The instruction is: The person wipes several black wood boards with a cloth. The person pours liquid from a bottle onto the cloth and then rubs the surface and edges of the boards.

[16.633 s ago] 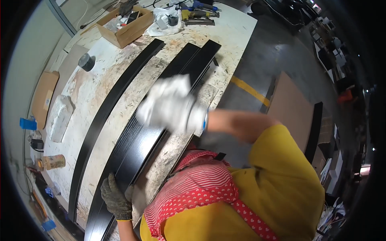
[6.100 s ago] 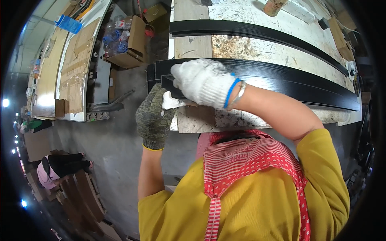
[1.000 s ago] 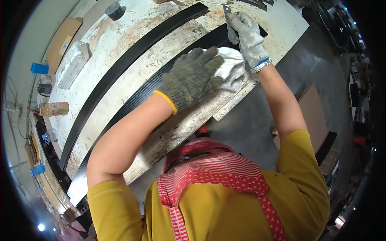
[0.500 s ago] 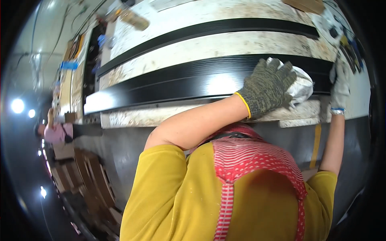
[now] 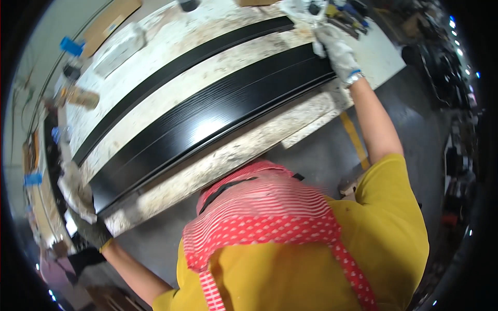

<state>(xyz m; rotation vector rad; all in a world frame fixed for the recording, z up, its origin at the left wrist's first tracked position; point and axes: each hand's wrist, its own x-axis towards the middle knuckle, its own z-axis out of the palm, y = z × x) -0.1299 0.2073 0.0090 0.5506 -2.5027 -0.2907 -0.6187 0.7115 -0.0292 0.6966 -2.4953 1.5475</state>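
Note:
A wide glossy black panel (image 5: 228,98) lies slantwise along the near side of the white, stained worktable (image 5: 155,31). At the panel's left end, my left hand (image 5: 92,232) in a dark green-grey knit glove is closed on a crumpled white cloth (image 5: 77,192). The cloth partly hides the glove's fingers. My right hand (image 5: 338,54), in a white glove with a blue cuff, grips the panel's right end, its thumb over the top face. A narrower black strip (image 5: 176,70) lies parallel on the far side, touched by neither hand.
Pliers-like hand tools (image 5: 345,23) lie at the table's far right. A plastic bottle (image 5: 83,97) and a white wrapped block (image 5: 122,49) are at the far left. Pale boards (image 5: 306,124) edge the table's near side. Another person (image 5: 54,272) is at the lower left.
My left hand has swept the cloth from near the panel's right end to its left end. The right hand stays at the right end. My view has turned, so the panel now slants.

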